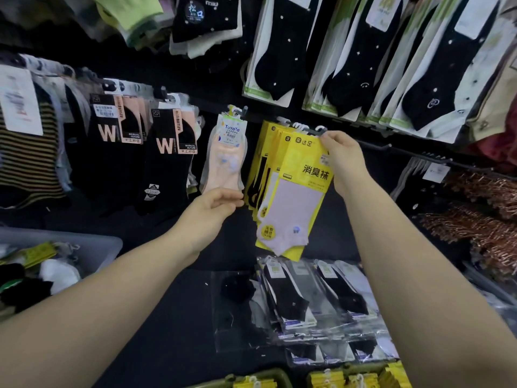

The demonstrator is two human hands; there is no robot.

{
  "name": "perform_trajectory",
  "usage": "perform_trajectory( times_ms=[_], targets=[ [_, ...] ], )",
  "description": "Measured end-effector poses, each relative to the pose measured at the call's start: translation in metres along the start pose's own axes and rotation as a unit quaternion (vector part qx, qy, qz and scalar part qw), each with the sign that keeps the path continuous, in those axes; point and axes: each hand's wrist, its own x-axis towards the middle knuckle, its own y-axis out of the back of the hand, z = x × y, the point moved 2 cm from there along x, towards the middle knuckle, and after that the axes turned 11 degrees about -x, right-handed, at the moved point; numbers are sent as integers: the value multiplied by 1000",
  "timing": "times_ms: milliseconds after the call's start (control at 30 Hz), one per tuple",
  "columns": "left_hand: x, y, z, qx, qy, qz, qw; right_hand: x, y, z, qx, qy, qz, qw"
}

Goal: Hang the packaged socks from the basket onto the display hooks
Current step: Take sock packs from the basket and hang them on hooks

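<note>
Mid-hang: my right hand [342,161] pinches yellow cardboard sock pack [300,191] at dark wire hook [309,130]; left hand [212,207] slack, empty; next, slide it home.

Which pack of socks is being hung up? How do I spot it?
On the dark display wall, find the middle hook crowded with yellow packs. The front yellow pack, pinched at its top by the right hand, is it. Only it shows a pale lilac sock; those behind show black.
</note>
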Motion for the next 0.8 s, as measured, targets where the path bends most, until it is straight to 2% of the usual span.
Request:
perform_trajectory(
  times_ms=[133, 200, 300, 400, 500, 600, 800],
  targets=[
    [-2, 9, -1, 7, 14, -2, 1000, 15, -8, 4, -10, -9, -29, 999],
    [-3, 12, -3, 11, 21, -2, 1000, 21, -14, 8, -3, -21, -12, 1000],
    [-5, 10, -6, 8, 31, -2, 999, 31, -27, 9, 1, -37, 59, 998],
    [-4, 6, -11, 5, 46, -7, 999, 30, -35, 14, -86, -42, 178, 979],
    [-1, 5, -18, 8, 56, -12, 998, 12, -45, 32, -165, 18, 241, 956],
    [2, 5, -25, 14, 64, -11, 998, 7, -60, 50, -245, 93, 183, 948],
    [9, 2, -41, 15, 83, -7, 996, 50, -78, 44, -346, 34, -5, 937]
  ],
)
